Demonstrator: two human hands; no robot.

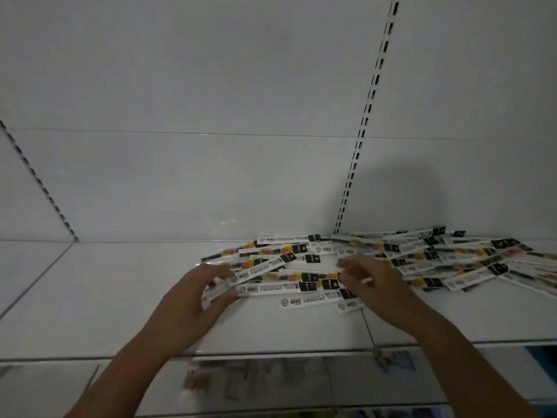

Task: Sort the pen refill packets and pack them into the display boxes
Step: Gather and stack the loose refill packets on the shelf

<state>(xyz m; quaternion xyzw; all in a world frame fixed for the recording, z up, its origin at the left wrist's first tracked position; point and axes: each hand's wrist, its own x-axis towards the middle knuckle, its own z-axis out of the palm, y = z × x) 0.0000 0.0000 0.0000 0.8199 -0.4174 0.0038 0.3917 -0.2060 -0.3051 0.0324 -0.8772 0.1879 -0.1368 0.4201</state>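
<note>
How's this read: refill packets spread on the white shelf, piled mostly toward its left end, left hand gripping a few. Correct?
Not quite. The head view shows the packets piled mostly toward the right end of the white shelf, not the left. The left hand does grip a few.

glossy plastic refill pkts w/ printed paper inserts, smooth semi-gloss white metal shelf, slotted metal upright

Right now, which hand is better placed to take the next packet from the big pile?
Right: the right hand is at the big pile; the left hand, farther off, already grips a bundle.
</note>
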